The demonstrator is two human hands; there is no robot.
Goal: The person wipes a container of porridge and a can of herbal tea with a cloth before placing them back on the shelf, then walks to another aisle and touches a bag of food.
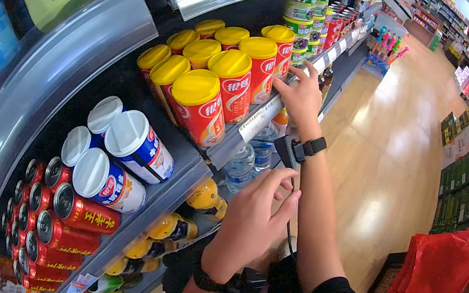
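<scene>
My right hand (302, 94) is at the shelf's front edge, its fingers apart. Its thumb is by the base of a red can with a yellow lid (284, 52), at the end of a group of such cans; whether it touches is unclear. Lower and nearer, my left hand (253, 221) hovers in front of the shelf with curved fingers, thumb and forefinger apart, nothing between them. To its left stand several blue-and-white cans with white lids (138, 146). Red drink cans (84, 211) are stacked at the lower left.
Price strips line the curved shelf edge (261, 117). Water bottles (238, 169) and yellow-orange bottles (174, 228) stand on the shelf below. Green tins (299, 11) are stacked farther along. Right of the aisle floor (364, 149) are a red bag (437, 267) and green boxes (467, 185).
</scene>
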